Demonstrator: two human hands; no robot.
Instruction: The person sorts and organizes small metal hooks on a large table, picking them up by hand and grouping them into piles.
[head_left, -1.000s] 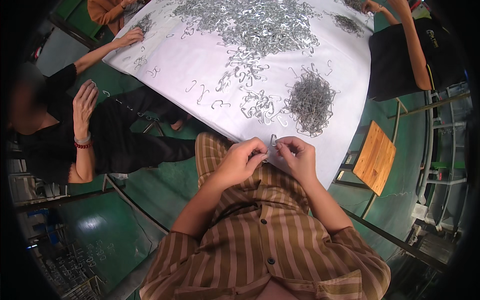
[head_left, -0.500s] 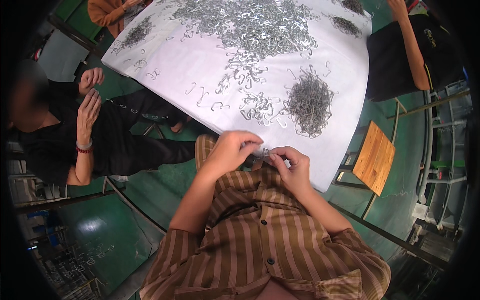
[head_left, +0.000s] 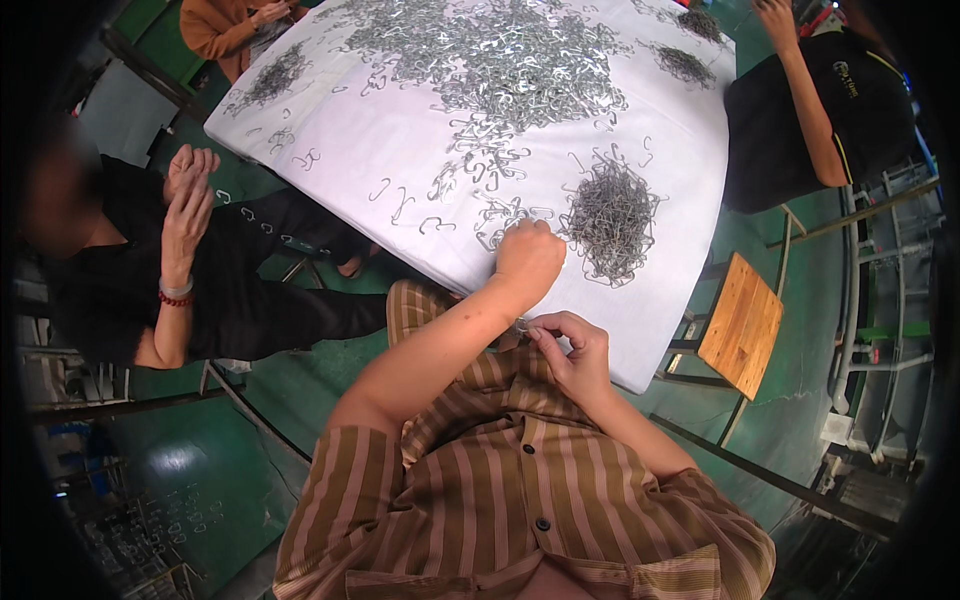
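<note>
The left hand (head_left: 532,260) has reached wire hooks (head_left: 496,212) at frame centre, fingers' grip hidden, leaving the right hand (head_left: 574,352) alone pinching a metal link (head_left: 521,326).

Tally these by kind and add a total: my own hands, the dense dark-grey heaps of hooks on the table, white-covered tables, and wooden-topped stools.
Your hands, left hand and right hand: 2
Dark-grey heaps: 4
White-covered table: 1
Wooden-topped stool: 1
Total: 8
</note>
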